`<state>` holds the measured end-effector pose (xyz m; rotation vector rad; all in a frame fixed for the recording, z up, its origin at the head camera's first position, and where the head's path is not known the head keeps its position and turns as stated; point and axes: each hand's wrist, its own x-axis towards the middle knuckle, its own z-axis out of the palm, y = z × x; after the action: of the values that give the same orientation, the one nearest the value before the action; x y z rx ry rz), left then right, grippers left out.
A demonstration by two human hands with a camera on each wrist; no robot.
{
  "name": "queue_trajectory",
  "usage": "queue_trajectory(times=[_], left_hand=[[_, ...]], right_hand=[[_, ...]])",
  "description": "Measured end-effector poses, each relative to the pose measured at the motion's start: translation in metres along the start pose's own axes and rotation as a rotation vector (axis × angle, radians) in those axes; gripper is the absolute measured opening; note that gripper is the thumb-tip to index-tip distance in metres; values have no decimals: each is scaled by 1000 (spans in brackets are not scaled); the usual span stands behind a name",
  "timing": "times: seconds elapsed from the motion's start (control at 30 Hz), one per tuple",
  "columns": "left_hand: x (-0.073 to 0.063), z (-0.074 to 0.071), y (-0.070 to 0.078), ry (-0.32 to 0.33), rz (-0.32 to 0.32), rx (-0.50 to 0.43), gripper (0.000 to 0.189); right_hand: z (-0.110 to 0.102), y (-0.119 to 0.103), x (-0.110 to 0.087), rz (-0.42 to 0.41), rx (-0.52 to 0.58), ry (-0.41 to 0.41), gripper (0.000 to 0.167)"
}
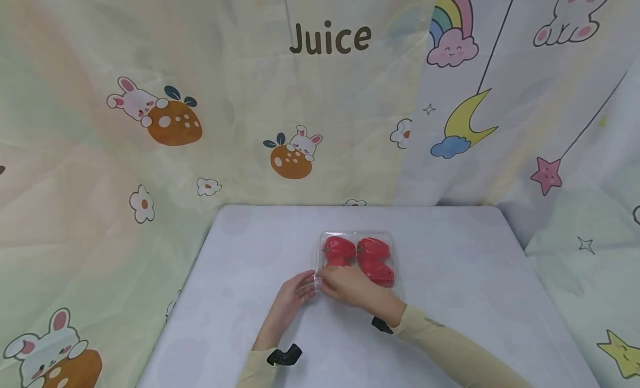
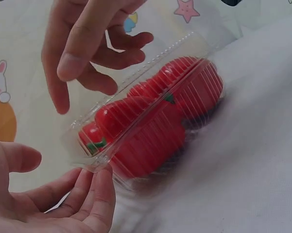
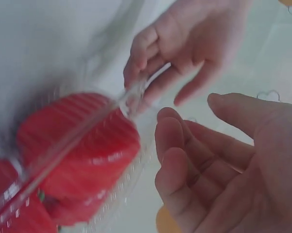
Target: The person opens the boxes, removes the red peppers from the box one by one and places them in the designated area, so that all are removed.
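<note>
A clear plastic clamshell box (image 1: 396,254) lies on the table with several red bell peppers (image 1: 374,249) inside, their green stems showing. Its lid lies over the peppers. My left hand (image 1: 291,300) is at the box's left near corner. In the left wrist view its fingertips (image 2: 103,182) touch the corner of the rim, while the thumb stands apart from it. Above that same corner hovers my right hand (image 1: 354,288), fingers loosely bent and holding nothing. The right wrist view shows its thumb and fingertips (image 3: 170,131) apart from the box.
A white cloth covers the table (image 1: 450,321). Behind and beside it hangs a printed curtain (image 1: 240,88) with rabbits, fruit and stars. Black wrist straps (image 1: 285,356) sit at both sleeves.
</note>
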<state>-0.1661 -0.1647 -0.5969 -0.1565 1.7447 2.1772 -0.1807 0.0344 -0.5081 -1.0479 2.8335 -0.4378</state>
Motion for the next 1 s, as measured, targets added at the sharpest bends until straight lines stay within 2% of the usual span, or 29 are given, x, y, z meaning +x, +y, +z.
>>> queue_trajectory(times=[0.23,0.43,0.67,1.0], left_hand=[[-1,0,1,1,3,15,52],[-1,1,-1,15,4,5,50],[1,3,-3,39,-26,-10,52],[-3,7,-11,36,-23,-59,53]], right_hand=[[19,-13,2,30,-146,-30,40],[33,-19,5,49,-280,14,36],[42,-21,5,94,-280,35,38],[47,-23,6,133,-266,98,35]])
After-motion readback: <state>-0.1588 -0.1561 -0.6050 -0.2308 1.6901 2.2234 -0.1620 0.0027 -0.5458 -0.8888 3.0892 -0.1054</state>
